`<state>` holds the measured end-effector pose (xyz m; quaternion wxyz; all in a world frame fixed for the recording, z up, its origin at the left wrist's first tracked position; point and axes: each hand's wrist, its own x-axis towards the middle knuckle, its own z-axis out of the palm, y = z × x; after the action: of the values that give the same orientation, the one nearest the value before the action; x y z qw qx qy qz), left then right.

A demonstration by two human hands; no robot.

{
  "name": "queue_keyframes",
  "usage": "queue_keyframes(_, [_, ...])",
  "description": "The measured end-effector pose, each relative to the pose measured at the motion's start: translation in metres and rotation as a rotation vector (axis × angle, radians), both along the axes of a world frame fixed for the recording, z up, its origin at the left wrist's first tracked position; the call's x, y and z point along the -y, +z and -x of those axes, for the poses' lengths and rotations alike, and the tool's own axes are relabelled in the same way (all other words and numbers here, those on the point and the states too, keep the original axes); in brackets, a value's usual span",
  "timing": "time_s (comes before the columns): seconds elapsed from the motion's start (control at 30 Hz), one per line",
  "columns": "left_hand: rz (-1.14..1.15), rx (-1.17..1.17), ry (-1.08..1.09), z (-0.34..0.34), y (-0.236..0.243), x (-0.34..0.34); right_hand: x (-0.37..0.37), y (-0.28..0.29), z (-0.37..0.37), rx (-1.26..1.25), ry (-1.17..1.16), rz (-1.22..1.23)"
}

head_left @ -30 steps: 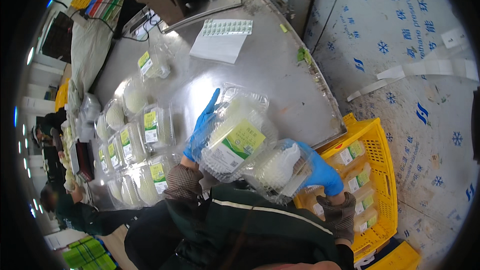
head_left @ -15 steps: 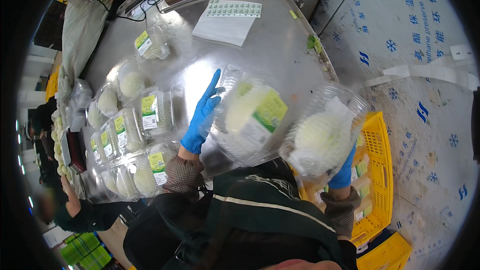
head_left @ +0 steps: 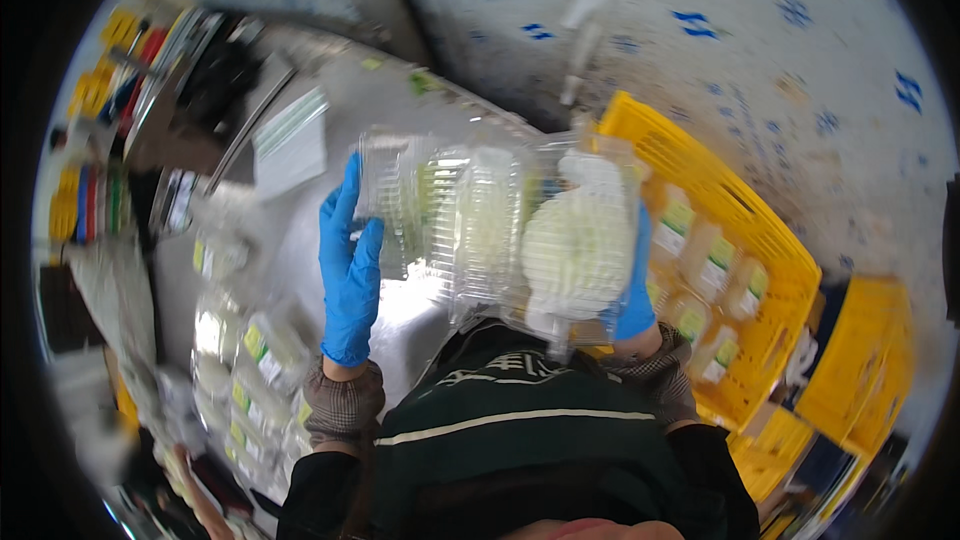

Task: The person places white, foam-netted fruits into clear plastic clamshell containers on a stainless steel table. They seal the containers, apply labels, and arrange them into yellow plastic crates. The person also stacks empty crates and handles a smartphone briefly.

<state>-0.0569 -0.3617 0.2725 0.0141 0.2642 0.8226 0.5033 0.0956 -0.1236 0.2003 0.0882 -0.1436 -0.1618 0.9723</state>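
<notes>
My left hand [head_left: 347, 260], in a blue glove, grips the left end of a side-by-side row of clear plastic clamshell packs [head_left: 470, 220]. Pale round produce shows through their ridged lids. At the row's right end, my right hand [head_left: 630, 310], gloved alike, holds a pack with produce in white foam netting [head_left: 575, 250]; much of that hand is hidden behind it. Below and left, more labelled packs [head_left: 262, 360] stand on the steel table [head_left: 380, 80]. Right of my hands, a yellow crate [head_left: 740, 195] holds several labelled packs.
A white sheet [head_left: 290, 155] with a label sheet lies on the table. Another yellow crate [head_left: 855, 360] is at the far right. A panelled wall [head_left: 700, 0] rises behind the crates. A co-worker's bare arm [head_left: 205, 505] shows at the lower left.
My view has turned rightward toward the crates. The held packs are now lined up level between my hands, with the labelled face no longer plainly visible.
</notes>
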Motion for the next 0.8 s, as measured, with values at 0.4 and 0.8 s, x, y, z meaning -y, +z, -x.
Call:
queue_keyframes(0.4, [0.535, -0.236, -0.428, -0.049, -0.098, -0.286, -0.185, -0.153, -0.137, 0.275, -0.691, -0.117])
queue_keyframes(0.8, [0.686, -0.719, -0.709, -0.089, -0.122, -0.276, -0.146, -0.094, -0.129, 0.656, -0.709, -0.984])
